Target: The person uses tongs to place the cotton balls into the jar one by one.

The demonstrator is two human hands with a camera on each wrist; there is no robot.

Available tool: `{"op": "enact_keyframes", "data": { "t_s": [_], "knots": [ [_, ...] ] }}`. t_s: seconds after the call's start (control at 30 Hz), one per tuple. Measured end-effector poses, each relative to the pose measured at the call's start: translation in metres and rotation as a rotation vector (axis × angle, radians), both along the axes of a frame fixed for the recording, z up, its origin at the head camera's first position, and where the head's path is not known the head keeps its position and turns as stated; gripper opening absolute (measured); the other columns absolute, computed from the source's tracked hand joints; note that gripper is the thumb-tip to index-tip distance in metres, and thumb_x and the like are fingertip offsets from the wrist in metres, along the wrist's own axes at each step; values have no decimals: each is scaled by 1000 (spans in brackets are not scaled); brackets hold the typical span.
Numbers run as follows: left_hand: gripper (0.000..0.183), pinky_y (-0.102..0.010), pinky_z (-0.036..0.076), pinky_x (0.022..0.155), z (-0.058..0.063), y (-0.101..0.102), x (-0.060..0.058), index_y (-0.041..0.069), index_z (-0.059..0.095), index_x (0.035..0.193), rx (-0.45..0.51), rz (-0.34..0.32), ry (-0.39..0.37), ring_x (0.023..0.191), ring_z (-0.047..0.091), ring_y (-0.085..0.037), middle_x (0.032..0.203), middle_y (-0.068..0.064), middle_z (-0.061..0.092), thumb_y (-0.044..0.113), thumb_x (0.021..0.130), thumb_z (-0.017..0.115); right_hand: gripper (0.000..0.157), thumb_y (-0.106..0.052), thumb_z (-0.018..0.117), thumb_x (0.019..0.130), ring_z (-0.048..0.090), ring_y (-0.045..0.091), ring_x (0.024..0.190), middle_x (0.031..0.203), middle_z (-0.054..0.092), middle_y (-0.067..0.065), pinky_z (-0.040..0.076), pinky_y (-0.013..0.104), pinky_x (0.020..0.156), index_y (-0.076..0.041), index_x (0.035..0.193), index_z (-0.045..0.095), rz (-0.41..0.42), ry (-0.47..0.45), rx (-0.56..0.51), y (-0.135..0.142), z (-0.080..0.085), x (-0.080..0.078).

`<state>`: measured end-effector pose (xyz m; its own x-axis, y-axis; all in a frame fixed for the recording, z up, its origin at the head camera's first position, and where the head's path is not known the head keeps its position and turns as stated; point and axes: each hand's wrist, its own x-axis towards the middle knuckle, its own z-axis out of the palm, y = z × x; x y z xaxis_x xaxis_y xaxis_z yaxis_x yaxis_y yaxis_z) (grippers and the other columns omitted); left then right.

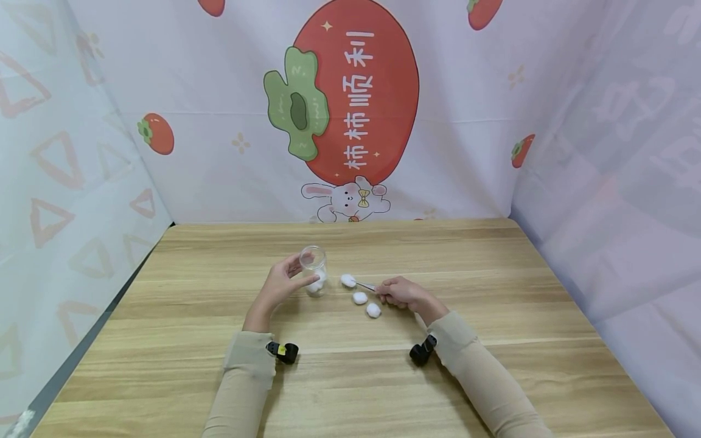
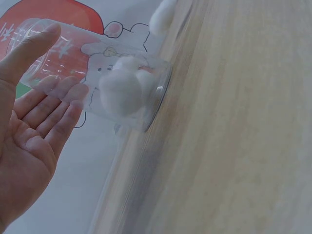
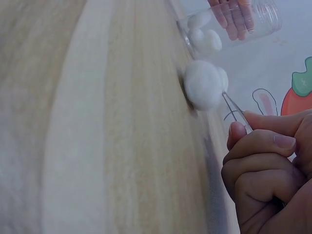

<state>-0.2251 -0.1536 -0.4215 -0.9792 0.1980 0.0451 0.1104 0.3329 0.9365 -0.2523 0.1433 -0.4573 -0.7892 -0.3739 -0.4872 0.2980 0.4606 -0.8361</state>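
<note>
A clear jar [image 1: 313, 261] stands upright on the table with several white cotton balls [image 2: 127, 87] in its lower part. My left hand [image 1: 282, 281] holds it from the left side, thumb across the near side and fingers behind. My right hand [image 1: 402, 292] pinches a pair of metal tweezers [image 1: 366, 286] between thumb and forefinger, the other fingers curled under. The tweezer tips are right at a cotton ball [image 1: 348, 280] just right of the jar. Two more, a middle cotton ball [image 1: 359, 298] and a nearer cotton ball [image 1: 373, 310], lie on the tabletop by the right hand.
The wooden table [image 1: 339, 389] runs back to a white printed cloth [image 1: 219, 170] with a big red fruit and a rabbit. Pale cloths hang along both sides. A small black camera sits on each wrist, the left camera [image 1: 287, 353] and the right camera [image 1: 421, 353].
</note>
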Motion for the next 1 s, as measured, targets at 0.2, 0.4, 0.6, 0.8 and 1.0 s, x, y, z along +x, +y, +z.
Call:
{"op": "enact_keyframes", "data": {
  "t_s": [0.2, 0.4, 0.6, 0.8, 1.0],
  "knots": [
    [59, -45, 38, 119, 0, 0, 0, 1, 50, 136, -4, -1, -5, 136, 47, -37, 142, -21, 53, 15, 85, 74, 26, -19, 48, 100, 26, 2, 43, 55, 44, -9, 21, 14, 40, -9, 77, 57, -5, 21, -42, 2, 5, 3],
    [61, -45, 38, 119, 0, -1, -1, 1, 48, 138, -9, 0, -14, 137, 46, -37, 143, -21, 52, 16, 85, 74, 28, -19, 47, 101, 25, 2, 42, 52, 41, -10, 20, 14, 40, -8, 76, 55, 18, 56, -67, 4, 10, 4],
    [60, -46, 38, 119, 2, 0, 0, 1, 48, 138, -17, 0, -4, 137, 46, -37, 142, -21, 53, 16, 85, 73, 29, -19, 47, 100, 25, 3, 44, 51, 37, -10, 20, 16, 41, -8, 75, 55, 23, 77, -64, 5, 13, 4],
    [63, -45, 39, 118, -24, -6, -15, 7, 49, 138, -18, 11, 17, 136, 48, -35, 142, -17, 54, 23, 83, 76, 28, -17, 46, 100, 27, 5, 48, 56, 38, -8, 21, 16, 44, -2, 78, 55, 21, 123, -85, 6, 20, 5],
    [66, -46, 40, 118, -26, -5, -16, 8, 50, 138, -30, 1, 23, 136, 48, -35, 142, -15, 54, 28, 82, 77, 31, -17, 43, 102, 24, 3, 44, 53, 34, -10, 20, 15, 41, -8, 74, 51, 51, 148, -93, 8, 30, 7]
  ]
}}
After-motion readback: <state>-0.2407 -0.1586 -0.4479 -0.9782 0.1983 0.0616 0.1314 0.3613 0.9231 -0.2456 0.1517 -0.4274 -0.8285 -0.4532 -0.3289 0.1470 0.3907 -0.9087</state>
